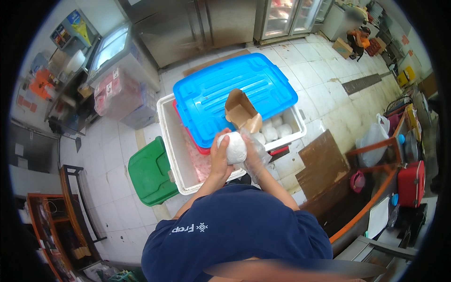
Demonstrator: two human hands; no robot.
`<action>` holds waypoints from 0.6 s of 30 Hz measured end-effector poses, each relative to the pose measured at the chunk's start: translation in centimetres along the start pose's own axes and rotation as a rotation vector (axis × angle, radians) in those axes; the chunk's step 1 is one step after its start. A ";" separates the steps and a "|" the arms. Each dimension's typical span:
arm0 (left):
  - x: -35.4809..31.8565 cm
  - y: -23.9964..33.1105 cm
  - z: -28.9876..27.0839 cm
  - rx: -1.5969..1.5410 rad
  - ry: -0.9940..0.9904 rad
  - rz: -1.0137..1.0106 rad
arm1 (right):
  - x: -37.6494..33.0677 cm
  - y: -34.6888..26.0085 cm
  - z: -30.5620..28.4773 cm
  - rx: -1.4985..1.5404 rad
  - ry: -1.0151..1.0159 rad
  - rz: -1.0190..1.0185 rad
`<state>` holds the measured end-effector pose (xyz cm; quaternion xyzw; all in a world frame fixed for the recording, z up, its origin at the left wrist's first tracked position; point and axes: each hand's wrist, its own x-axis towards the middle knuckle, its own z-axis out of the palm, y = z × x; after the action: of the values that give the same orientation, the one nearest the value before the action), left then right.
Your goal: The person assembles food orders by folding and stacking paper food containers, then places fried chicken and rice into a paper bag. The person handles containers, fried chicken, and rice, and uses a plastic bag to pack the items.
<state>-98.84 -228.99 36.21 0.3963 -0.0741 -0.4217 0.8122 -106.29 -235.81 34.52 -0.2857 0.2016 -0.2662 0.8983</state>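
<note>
A smooth white ball (233, 147) sits between my two hands, above the near edge of a white bin. My left hand (218, 157) is bare and curls round its left side. Clear plastic, a glove or a bag, covers my right hand (254, 157), which presses against the right side of the ball. Several similar white balls (277, 129) lie in the right part of the white bin (165, 117). On the blue lid (221, 84) across the bin stands an opened brown cardboard box (240, 110), just beyond my hands. Pinkish-white material (195, 157) shows in the bin's left part.
A green lid (149, 171) lies on the floor left of the bin. Brown cardboard (323, 162) lies at right. Further off are a chest freezer (110, 51), steel cabinets (174, 28) and glass-door fridges (282, 19). Another person (359, 40) crouches at the far right.
</note>
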 end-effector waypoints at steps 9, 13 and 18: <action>1.2 0.2 -1.1 0.130 -0.049 0.144 | 2.8 -1.3 -1.2 -1.013 0.193 -0.580; 2.2 -0.2 -1.7 0.302 -0.120 0.186 | 2.3 -4.2 -0.9 -0.955 0.337 -0.271; 2.3 -0.3 -0.8 0.638 -0.294 0.339 | 2.7 -5.8 0.5 -0.274 0.371 -0.338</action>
<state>-97.17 -230.36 34.93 0.5467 -0.3814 -0.2895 0.6869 -106.06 -241.22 37.92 -0.3803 0.3459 -0.4303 0.7420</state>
